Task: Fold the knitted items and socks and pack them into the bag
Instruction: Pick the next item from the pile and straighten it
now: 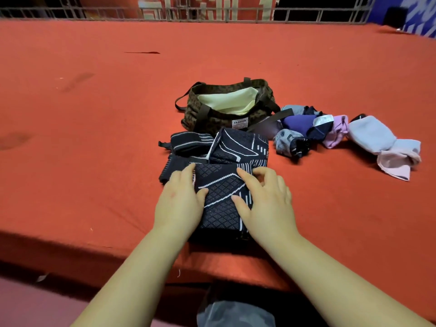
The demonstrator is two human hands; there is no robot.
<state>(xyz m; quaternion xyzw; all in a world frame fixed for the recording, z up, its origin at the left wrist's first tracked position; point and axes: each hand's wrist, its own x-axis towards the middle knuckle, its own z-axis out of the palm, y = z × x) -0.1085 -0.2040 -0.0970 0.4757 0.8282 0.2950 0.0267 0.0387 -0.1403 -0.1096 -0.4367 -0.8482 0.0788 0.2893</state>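
Two hands work one dark patterned knit (226, 175) on the red table (94, 138); its long axis runs away from the person toward the open bag (226, 107) just beyond. Left hand (180, 199) lies flat on its left edge; right hand (264, 199) presses, fingers half curled. Socks (342, 133) lie right, nearer the right hand

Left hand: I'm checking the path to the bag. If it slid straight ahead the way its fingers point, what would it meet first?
The left hand points up-right over the dark knitted item. It would first meet the item's raised folded part, then probably the bag; depth is unclear.
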